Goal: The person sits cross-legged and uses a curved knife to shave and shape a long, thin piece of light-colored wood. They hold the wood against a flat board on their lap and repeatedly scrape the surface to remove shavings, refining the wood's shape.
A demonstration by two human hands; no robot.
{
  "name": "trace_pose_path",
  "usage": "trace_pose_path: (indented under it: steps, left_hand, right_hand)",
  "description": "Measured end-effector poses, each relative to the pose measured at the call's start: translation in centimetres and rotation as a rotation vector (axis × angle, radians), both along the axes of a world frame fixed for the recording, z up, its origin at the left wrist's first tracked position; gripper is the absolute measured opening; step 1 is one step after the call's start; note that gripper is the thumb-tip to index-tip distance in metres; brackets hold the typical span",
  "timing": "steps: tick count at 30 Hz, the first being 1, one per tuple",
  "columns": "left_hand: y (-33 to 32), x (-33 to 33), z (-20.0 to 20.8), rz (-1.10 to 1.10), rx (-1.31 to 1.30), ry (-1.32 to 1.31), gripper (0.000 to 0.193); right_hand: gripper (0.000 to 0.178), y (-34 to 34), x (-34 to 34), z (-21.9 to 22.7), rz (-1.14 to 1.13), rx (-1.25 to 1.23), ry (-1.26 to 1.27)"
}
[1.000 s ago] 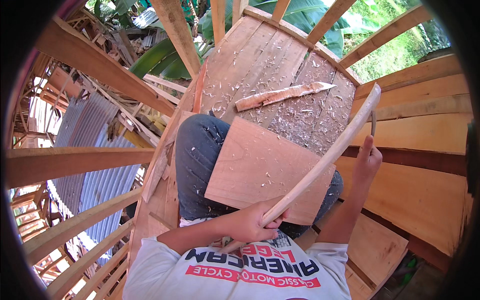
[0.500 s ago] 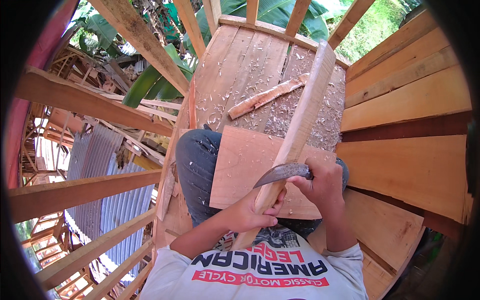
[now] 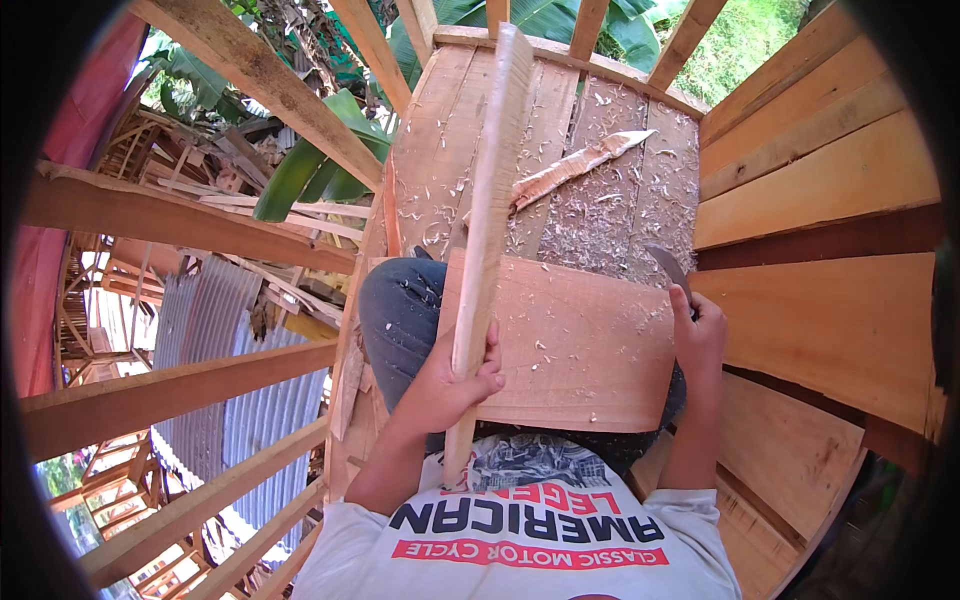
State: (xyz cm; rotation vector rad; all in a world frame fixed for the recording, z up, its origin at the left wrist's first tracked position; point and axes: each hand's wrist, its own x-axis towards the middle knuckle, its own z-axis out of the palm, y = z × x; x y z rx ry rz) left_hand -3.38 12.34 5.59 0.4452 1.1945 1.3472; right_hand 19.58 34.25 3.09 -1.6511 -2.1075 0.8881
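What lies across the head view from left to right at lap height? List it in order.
Corrugated metal sheets → left hand gripping the long wooden slat → flat board on the lap → right hand holding a knife → plank wall.

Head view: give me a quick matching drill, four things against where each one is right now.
1. slat
2. knife
3. board
4. offcut

a. across the lap
b. on the shaving-strewn floor
c. in the left hand, pointing away
d. in the right hand, blade up

Pairs: 1-c, 2-d, 3-a, 4-b
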Motion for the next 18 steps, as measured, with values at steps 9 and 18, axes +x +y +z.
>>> trace_pose_path:
  steps: [9,18]
  left_hand:
    - [-1.9,-2.5,-3.0,0.225,-0.215,0.847,0.031]
    - [-2.6,-1.0,-0.8,0.278,-0.107,0.519,0.034]
  right_hand:
    - [0.028,-0.9,4.2,-7.2,-0.122,0.152,0.169]
    - [0.028,-1.4,3.4,-4.3,-0.269,-0.298,0.259]
